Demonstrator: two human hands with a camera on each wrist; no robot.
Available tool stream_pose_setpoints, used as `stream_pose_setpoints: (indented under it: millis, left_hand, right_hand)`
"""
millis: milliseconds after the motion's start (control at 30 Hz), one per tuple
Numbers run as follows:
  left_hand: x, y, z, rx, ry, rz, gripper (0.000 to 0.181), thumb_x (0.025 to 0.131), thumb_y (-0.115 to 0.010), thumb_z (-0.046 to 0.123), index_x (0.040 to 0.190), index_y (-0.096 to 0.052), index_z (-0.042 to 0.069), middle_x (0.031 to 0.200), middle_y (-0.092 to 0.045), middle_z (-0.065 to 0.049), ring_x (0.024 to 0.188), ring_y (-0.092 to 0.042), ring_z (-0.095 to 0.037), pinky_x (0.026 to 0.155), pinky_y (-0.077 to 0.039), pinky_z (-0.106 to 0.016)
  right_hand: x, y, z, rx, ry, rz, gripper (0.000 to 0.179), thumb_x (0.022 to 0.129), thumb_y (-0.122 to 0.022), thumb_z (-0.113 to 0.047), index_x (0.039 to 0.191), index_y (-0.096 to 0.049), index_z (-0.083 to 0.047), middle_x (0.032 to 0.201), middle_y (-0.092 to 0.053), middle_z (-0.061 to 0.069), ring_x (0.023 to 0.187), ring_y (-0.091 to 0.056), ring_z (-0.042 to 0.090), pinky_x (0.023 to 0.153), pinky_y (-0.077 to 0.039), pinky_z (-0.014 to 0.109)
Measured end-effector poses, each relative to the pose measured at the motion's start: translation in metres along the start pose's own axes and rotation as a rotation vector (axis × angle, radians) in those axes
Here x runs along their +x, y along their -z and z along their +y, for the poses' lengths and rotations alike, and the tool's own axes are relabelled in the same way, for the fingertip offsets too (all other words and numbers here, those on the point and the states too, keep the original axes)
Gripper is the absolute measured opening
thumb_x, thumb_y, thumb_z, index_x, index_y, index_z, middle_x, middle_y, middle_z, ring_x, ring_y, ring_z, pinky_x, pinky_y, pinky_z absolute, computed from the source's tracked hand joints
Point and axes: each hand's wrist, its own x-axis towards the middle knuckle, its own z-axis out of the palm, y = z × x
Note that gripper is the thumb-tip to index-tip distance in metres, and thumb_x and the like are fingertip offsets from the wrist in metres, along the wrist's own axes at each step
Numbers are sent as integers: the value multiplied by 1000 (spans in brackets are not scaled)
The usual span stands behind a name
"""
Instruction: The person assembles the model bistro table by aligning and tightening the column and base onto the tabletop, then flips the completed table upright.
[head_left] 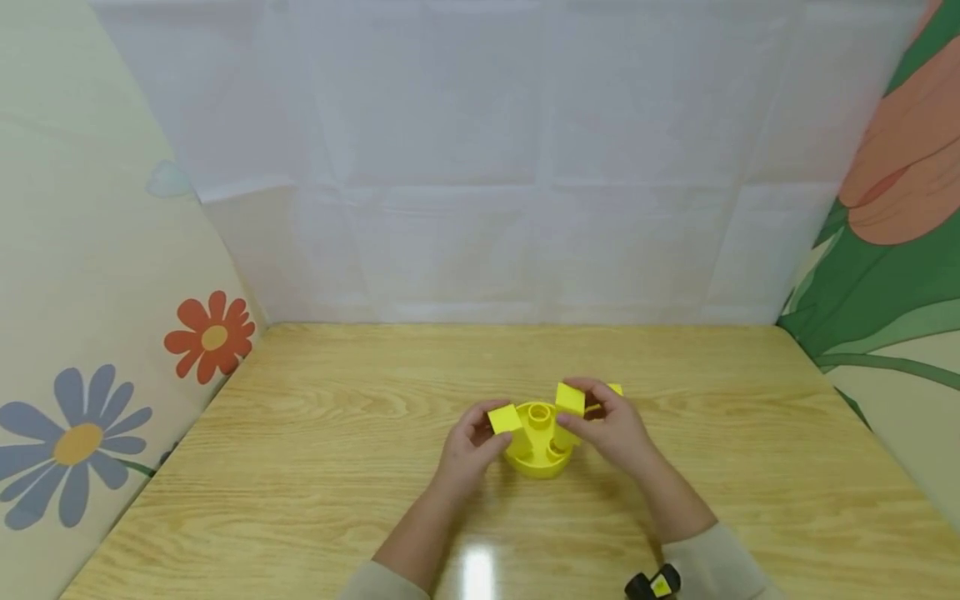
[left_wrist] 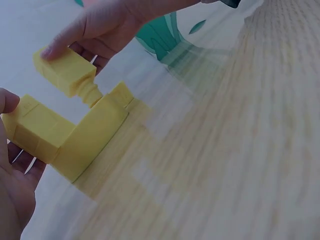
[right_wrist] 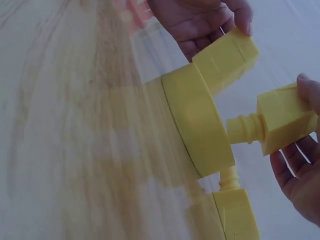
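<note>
Assembly, seemingly at peg-fitting: round yellow plastic base [head_left: 540,468] midway between left and right edges of wood-grain table [head_left: 360,371], yellow plastic square block [head_left: 507,421] on it gripped in left hand [head_left: 467,450], yellow plastic pegged block [head_left: 570,402] pinched in right hand [head_left: 618,429] peg-down over base's right side, next likely needing alignment, then straight push.

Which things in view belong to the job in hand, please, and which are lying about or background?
Apparently in the job: round yellow base; first block in the left hand; second block in the right hand; third block beside the base.

Apparently aside: white sheet; flower pictures; black object by the right sleeve, worn or loose I cannot tell.
</note>
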Motion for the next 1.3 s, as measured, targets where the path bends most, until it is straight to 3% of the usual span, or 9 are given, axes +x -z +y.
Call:
stream_pose_setpoints:
  millis: [267, 733, 1000, 1300]
  left_hand:
    - [1, 1, -1, -35, 8, 21, 45, 85, -67, -2, 128, -56, -5, 123, -60, -24, 102, -62, -15, 86, -52, -17]
    - [1, 3, 0, -38, 59, 7, 43, 87, -68, 1, 129, -58, -1, 124, -61, -19, 108, -63, -23, 86, -53, -19]
    - [2, 3, -2, -35, 65, 8, 43, 86, -69, 1, 129, -59, 0, 125, -60, -18, 110, -63, -24, 88, -53, -20]
    - [1, 2, -1, -24, 53, 19, 43, 86, -69, 0, 127, -59, -1, 123, -61, -19, 108, -63, -23, 89, -52, -19]
  right_hand:
    - [-1, -10, -6, -97, 9, -81, 48, 86, -76, -22, 130, -61, -10, 121, -66, 9, 99, -59, 21, 86, -50, 33]
    - [-3, -13, -3, -122, 54, -82, 45, 85, -76, -21, 127, -63, -8, 117, -67, 10, 97, -58, 18, 86, -51, 35]
    - [-5, -16, -2, -134, 19, -55, 47, 85, -77, -23, 128, -62, -9, 117, -67, 8, 98, -59, 19, 87, -52, 36]
    - [-11, -7, 1, -183, 164, -89, 41, 94, -62, -12, 133, -57, -3, 109, -64, 10, 95, -57, 17, 85, -54, 31]
